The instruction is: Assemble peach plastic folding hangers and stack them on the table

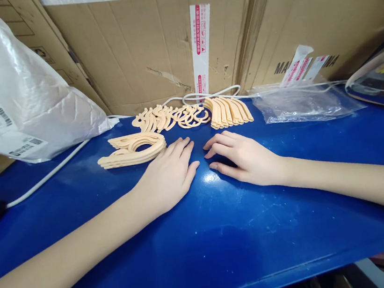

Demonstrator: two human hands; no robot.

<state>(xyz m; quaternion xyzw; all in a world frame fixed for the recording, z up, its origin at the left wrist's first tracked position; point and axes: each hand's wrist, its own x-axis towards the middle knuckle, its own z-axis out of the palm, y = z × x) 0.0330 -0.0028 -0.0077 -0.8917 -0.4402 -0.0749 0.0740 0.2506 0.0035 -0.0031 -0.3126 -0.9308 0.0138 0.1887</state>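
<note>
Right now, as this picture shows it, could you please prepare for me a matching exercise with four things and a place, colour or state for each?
Things:
1. parcel bag
2. stacked beige pieces
3. plastic bag
4. tabletop

Descriptions:
A. blue
B. right beside the left hand
C. thin and see-through
D. at the picture's left edge, with printed labels

Pairs: 1-D, 2-B, 3-C, 4-A

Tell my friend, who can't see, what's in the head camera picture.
A person's left hand and right hand rest, apart, on a blue table. A stack of cream pieces lies beside the left hand, more cream pieces lie beyond, and cardboard boxes stand behind.
</note>
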